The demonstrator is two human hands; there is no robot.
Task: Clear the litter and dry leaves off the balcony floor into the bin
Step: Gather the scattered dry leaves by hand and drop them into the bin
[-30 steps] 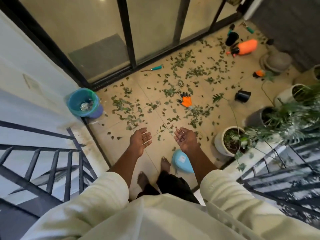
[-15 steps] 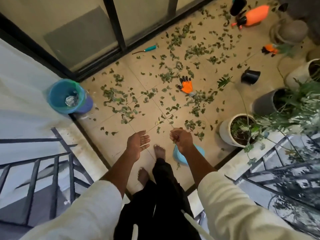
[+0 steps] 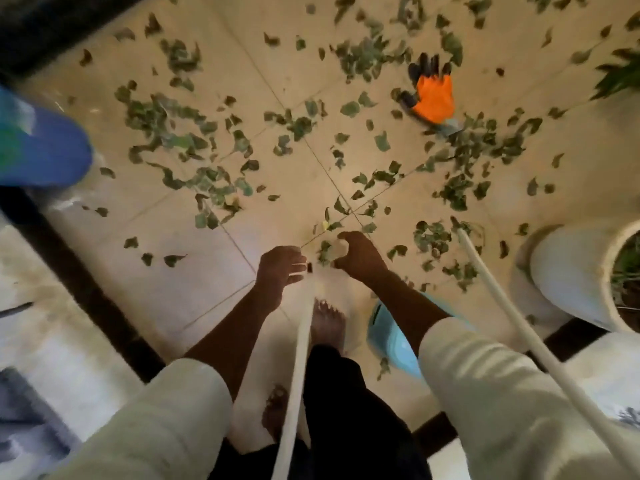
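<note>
Leaves (image 3: 194, 157), dry, green and curled, lie scattered across the beige tiled balcony floor (image 3: 166, 271) ahead of my bare feet. My right hand (image 3: 358, 256) reaches low over the floor with its fingers curled round a few of those leaves near the crossing of the tile joints. My left hand (image 3: 278, 268) hangs just beside it, fingers loosely bent and holding nothing that I can make out through the blur. The round bin (image 3: 45, 147), teal inside and blue on its outer wall, stands at the far left edge of the floor, well apart from both hands. An orange work glove with black fingertips (image 3: 433, 95) lies flat among the leaves farther ahead to the right. A light blue plastic thing (image 3: 391, 336) rests on the floor under my right forearm. A white plant pot (image 3: 568, 275) stands at the right edge, and two pale cords hang down from my cream sleeves.
</note>
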